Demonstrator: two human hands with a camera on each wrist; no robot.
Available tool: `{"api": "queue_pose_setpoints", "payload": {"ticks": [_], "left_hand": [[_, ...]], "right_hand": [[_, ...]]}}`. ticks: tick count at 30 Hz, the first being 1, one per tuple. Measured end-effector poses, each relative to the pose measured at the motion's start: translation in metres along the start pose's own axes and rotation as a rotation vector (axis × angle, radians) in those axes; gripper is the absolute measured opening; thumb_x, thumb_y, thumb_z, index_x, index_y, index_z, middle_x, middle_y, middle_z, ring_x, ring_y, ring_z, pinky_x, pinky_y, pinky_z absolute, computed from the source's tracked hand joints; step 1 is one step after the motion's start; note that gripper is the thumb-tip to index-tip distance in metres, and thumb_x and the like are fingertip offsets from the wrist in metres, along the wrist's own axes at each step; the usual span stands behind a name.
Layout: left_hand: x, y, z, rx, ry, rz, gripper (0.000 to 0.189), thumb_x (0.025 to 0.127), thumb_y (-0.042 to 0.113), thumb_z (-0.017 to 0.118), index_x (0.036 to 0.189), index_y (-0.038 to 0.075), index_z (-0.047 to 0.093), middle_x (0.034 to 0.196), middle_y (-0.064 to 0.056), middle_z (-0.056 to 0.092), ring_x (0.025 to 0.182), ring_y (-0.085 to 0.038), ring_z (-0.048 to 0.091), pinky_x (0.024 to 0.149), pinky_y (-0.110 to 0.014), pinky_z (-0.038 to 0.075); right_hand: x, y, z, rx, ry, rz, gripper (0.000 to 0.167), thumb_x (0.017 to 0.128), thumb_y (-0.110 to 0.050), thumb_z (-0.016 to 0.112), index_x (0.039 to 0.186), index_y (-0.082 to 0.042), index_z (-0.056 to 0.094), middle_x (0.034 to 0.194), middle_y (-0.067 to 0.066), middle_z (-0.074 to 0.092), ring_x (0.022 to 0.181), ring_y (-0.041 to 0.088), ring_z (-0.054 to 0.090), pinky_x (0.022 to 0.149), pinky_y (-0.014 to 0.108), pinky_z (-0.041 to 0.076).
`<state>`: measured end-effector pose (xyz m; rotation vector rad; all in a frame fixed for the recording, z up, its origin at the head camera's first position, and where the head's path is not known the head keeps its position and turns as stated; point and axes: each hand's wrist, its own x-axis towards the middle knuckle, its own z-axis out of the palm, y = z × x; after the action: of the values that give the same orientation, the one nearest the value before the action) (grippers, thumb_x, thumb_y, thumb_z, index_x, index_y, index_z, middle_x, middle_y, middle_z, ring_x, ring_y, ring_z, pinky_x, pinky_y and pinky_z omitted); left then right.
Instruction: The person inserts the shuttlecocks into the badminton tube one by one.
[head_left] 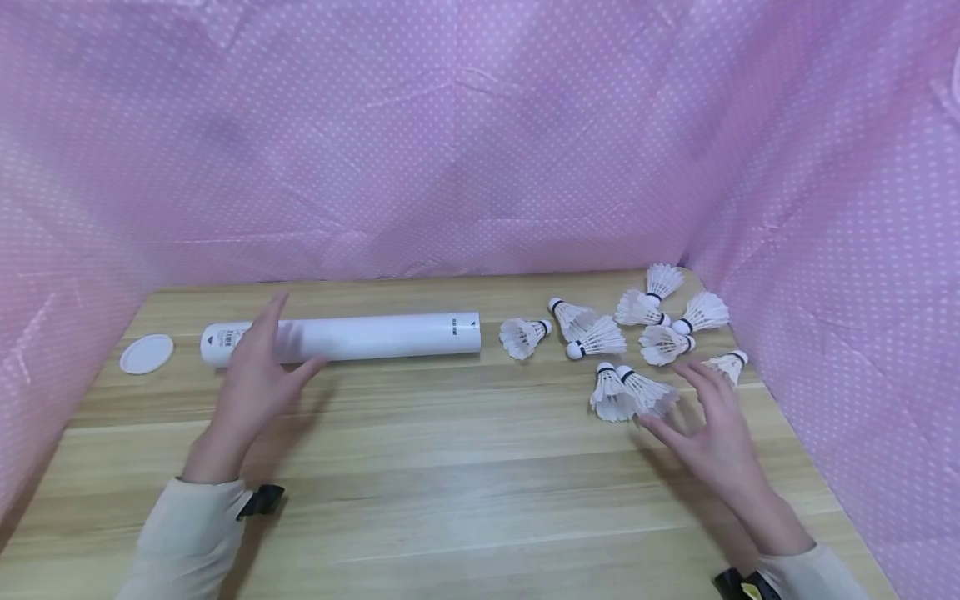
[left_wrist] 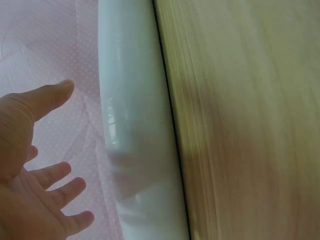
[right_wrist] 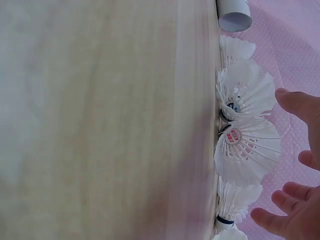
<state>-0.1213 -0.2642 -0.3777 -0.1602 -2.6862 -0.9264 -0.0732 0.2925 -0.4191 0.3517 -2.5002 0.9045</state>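
A long white tube (head_left: pixel 382 337) lies across the left half of the table, its near end facing the shuttlecocks open in the right wrist view. My left hand (head_left: pixel 258 379) hovers over the tube's left part, thumb and fingers spread, with nothing in it; the left wrist view shows the fingers apart beside the tube (left_wrist: pixel 135 100). On the right, my right hand (head_left: pixel 712 433) is spread with empty fingers close to a pair of white feather shuttlecocks (head_left: pixel 648 393). In the right wrist view its fingers stand just beside a shuttlecock (right_wrist: pixel 250 150).
A round white lid (head_left: pixel 146 354) lies left of the tube. Several more shuttlecocks (head_left: pixel 598 337) are scattered at the table's back right, one shuttlecock (head_left: pixel 523 337) near the tube's right end. Pink dotted cloth (head_left: pixel 450 167) walls the wooden table (head_left: pixel 450 483) at back and sides.
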Motion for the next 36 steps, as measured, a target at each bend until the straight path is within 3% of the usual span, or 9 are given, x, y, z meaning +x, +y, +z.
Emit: {"api": "queue_pose_setpoints", "payload": {"ticks": [4, 6, 13, 17, 20, 24, 28, 33, 36], "left_hand": [[0.009, 0.0, 0.006, 0.0, -0.019, 0.02, 0.105, 0.08, 0.015, 0.086, 0.161, 0.008, 0.019, 0.159, -0.023, 0.029, 0.14, -0.05, 0.031, 0.115, -0.062, 0.025], [0.013, 0.0, 0.009, 0.001, -0.03, 0.019, 0.106, 0.08, 0.014, 0.087, 0.161, 0.008, 0.018, 0.16, -0.024, 0.029, 0.14, -0.051, 0.03, 0.116, -0.062, 0.023], [0.024, 0.0, 0.02, 0.041, -0.063, 0.079, 0.104, 0.079, 0.016, 0.087, 0.161, 0.014, 0.023, 0.159, -0.024, 0.029, 0.142, -0.05, 0.027, 0.119, -0.063, 0.011], [0.025, 0.001, 0.025, 0.09, -0.095, 0.118, 0.095, 0.08, 0.018, 0.086, 0.158, 0.017, 0.031, 0.159, -0.026, 0.027, 0.143, -0.051, 0.025, 0.118, -0.066, 0.001], [0.027, 0.001, 0.028, 0.119, -0.124, 0.132, 0.09, 0.082, 0.02, 0.085, 0.157, 0.016, 0.035, 0.159, -0.027, 0.026, 0.143, -0.052, 0.023, 0.116, -0.068, -0.001], [0.029, 0.0, 0.031, 0.151, -0.159, 0.153, 0.085, 0.082, 0.023, 0.084, 0.155, 0.015, 0.039, 0.156, -0.029, 0.029, 0.142, -0.055, 0.021, 0.116, -0.07, 0.0], [0.031, -0.003, 0.034, 0.165, -0.187, 0.161, 0.085, 0.081, 0.022, 0.084, 0.154, 0.015, 0.041, 0.156, -0.029, 0.03, 0.142, -0.056, 0.021, 0.117, -0.067, -0.001], [0.033, -0.003, 0.036, 0.166, -0.219, 0.166, 0.083, 0.082, 0.019, 0.084, 0.154, 0.016, 0.042, 0.154, -0.031, 0.033, 0.14, -0.058, 0.023, 0.117, -0.067, 0.001], [0.033, -0.003, 0.037, 0.166, -0.237, 0.164, 0.084, 0.082, 0.017, 0.083, 0.155, 0.019, 0.041, 0.154, -0.03, 0.033, 0.141, -0.056, 0.023, 0.117, -0.067, 0.0]], "right_hand": [[-0.001, 0.0, 0.001, 0.013, -0.042, 0.064, 0.083, 0.064, -0.01, 0.095, 0.136, -0.001, 0.056, 0.14, 0.02, 0.052, 0.126, 0.036, 0.045, 0.102, 0.019, 0.039], [-0.001, 0.0, 0.002, 0.027, -0.068, 0.109, 0.081, 0.067, -0.011, 0.094, 0.138, -0.001, 0.054, 0.14, 0.02, 0.051, 0.125, 0.034, 0.046, 0.097, 0.014, 0.042], [-0.004, 0.003, 0.003, 0.112, -0.136, 0.249, 0.079, 0.074, -0.016, 0.091, 0.14, 0.001, 0.051, 0.138, 0.02, 0.047, 0.126, 0.036, 0.044, 0.097, 0.059, 0.047], [-0.005, 0.005, 0.005, 0.129, -0.141, 0.241, 0.077, 0.074, -0.013, 0.091, 0.139, 0.002, 0.052, 0.138, 0.018, 0.048, 0.125, 0.035, 0.045, 0.097, 0.053, 0.049], [-0.005, 0.007, 0.008, 0.124, -0.131, 0.225, 0.076, 0.073, -0.012, 0.091, 0.137, 0.001, 0.053, 0.137, 0.017, 0.05, 0.123, 0.033, 0.047, 0.099, 0.032, 0.051], [-0.007, 0.01, 0.011, 0.093, -0.106, 0.2, 0.073, 0.072, -0.01, 0.091, 0.135, 0.001, 0.056, 0.135, 0.017, 0.054, 0.121, 0.033, 0.048, 0.099, 0.01, 0.038], [-0.008, 0.013, 0.014, 0.084, -0.078, 0.163, 0.071, 0.07, -0.006, 0.092, 0.132, 0.002, 0.058, 0.134, 0.017, 0.057, 0.122, 0.021, 0.049, 0.099, 0.007, 0.033], [-0.007, 0.014, 0.016, 0.124, -0.073, 0.129, 0.07, 0.068, 0.002, 0.091, 0.13, 0.004, 0.058, 0.132, 0.017, 0.057, 0.118, -0.004, 0.044, 0.094, 0.008, 0.043], [-0.006, 0.013, 0.016, 0.147, -0.08, 0.127, 0.069, 0.068, 0.004, 0.09, 0.129, 0.005, 0.058, 0.132, 0.018, 0.057, 0.117, -0.007, 0.044, 0.092, 0.01, 0.046]]}}
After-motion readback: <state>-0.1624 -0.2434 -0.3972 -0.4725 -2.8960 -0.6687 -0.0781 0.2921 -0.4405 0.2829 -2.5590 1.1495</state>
